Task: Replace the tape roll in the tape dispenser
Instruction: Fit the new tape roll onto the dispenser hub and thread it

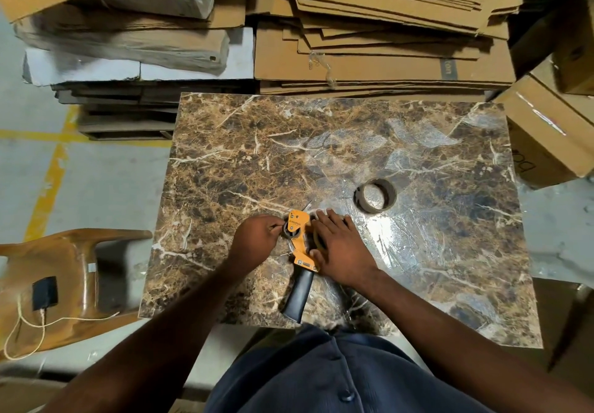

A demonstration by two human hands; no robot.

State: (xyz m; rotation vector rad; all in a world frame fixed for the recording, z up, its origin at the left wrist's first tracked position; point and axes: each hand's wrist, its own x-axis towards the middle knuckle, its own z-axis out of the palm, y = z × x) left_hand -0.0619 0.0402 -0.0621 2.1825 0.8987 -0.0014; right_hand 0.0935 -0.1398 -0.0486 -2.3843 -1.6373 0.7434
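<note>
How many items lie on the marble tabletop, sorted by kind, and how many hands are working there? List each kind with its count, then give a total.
Tape dispenser, orange with a black handle: 1
Loose tape roll, standing free on the marble tabletop: 1
Hands, the left hand and the right hand, both on the dispenser: 2
Total: 4

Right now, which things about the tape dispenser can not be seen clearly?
- Head view: the right hand covers the roll side of the orange tape dispenser, hiding any roll.
- The left hand hides what its fingertips hold.
- The dispenser's label is too small to read.
</note>
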